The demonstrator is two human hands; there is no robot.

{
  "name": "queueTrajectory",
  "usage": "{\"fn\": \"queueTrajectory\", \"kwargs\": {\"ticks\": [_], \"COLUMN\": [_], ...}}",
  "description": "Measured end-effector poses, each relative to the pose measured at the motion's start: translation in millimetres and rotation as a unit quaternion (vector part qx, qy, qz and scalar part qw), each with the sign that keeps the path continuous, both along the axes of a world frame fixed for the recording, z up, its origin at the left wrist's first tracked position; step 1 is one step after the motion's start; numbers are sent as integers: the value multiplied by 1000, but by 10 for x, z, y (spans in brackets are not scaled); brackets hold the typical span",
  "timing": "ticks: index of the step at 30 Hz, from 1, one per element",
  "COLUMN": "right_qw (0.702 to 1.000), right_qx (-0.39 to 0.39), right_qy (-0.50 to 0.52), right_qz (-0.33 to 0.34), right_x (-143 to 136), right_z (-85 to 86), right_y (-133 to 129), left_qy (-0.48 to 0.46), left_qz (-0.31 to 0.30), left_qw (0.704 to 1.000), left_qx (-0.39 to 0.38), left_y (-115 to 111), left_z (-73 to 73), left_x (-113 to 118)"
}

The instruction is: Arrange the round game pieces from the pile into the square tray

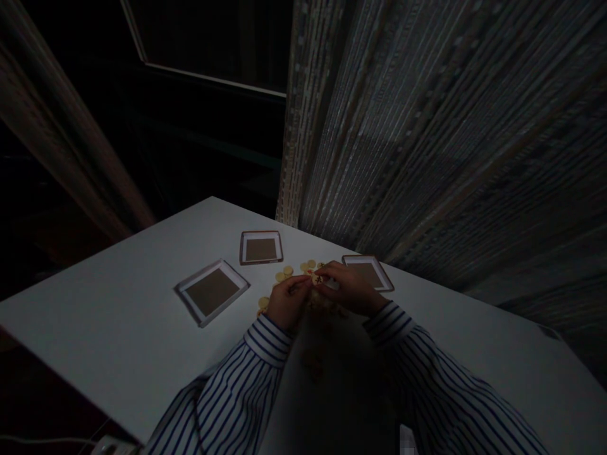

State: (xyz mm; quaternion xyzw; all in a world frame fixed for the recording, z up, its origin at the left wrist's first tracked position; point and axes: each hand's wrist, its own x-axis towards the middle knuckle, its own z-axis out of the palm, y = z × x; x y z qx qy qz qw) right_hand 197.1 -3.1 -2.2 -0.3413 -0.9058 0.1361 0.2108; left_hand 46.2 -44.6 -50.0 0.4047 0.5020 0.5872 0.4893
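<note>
Near the far edge of the worktop (109, 309), left hand (288, 303) and right hand (349, 288) pinch a character-marked disc (317, 279); grip its rim lightly, marked face uncovered.

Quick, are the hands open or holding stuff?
Left hand: curled beside the round piece; can't tell if it's gripping.
Right hand: closed, holding that round piece.

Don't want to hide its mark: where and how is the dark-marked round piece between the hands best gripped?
Probably by its rim, from the right, thumb and fingertip at opposite edges: the dark-marked round piece looks like a flat disc, marked face toward the camera, and the right hand meets it there.
</note>
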Motion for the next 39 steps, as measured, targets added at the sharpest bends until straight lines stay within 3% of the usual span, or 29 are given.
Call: {"fn": "queueTrajectory", "kwargs": {"ticks": [5,10,15,22,31,39], "right_qw": [995,970,958,947,955,967], "right_qx": [-5,3,3,-3,4,-17], "right_qy": [-67,-198,-247,-285,-254,-221], "right_qz": [-79,-142,-146,-150,-151,-125], "right_x": [107,201,192,126,49,-239], "right_z": [-46,-125,-181,-238,-175,-201], "right_y": [117,237,293,327,326,371], "left_qy": [-4,57,112,108,92,118], "left_qz": [32,73,97,98,111,118], "left_qw": [999,996,989,989,990,986], "left_qx": [-8,-1,11,16,-1,13], "left_y": [5,14,55,80,70,95], "left_z": [25,56,-15,-43,34,-22], "left_x": [-39,-128,-213,-272,-276,-359]}}
